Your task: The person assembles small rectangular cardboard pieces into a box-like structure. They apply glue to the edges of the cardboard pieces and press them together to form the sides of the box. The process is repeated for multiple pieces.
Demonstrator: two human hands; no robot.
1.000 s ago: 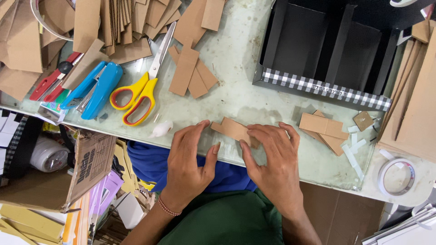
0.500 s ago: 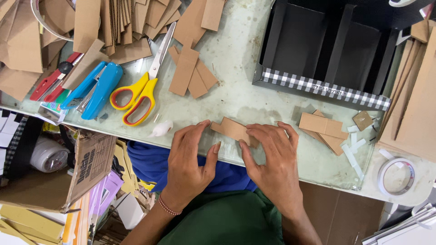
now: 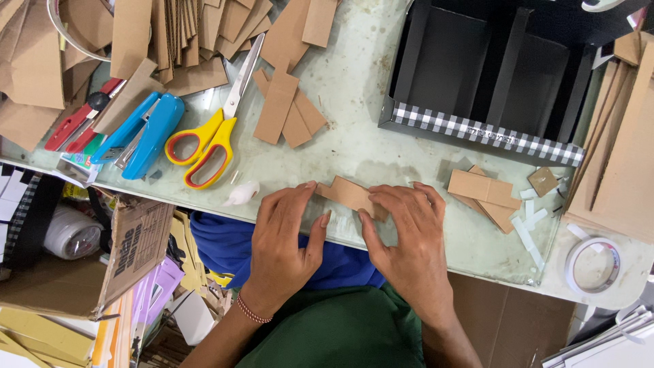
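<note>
A small brown cardboard piece (image 3: 349, 193) lies on the glass-topped table (image 3: 361, 136) near its front edge. My left hand (image 3: 286, 238) rests flat beside it, fingertips touching its left end. My right hand (image 3: 409, 232) presses on its right end, thumb stretched toward the left hand. Both hands pin the piece down against the table. Part of the piece is hidden under my right fingers.
Yellow-handled scissors (image 3: 208, 140), a blue stapler (image 3: 143, 136) and a red tool (image 3: 78, 123) lie at left. Cardboard strips (image 3: 286, 109) sit mid-table, folded cardboard pieces (image 3: 487, 194) at right, a tape roll (image 3: 593, 264) far right, a black checker-trimmed organizer box (image 3: 490, 75) behind.
</note>
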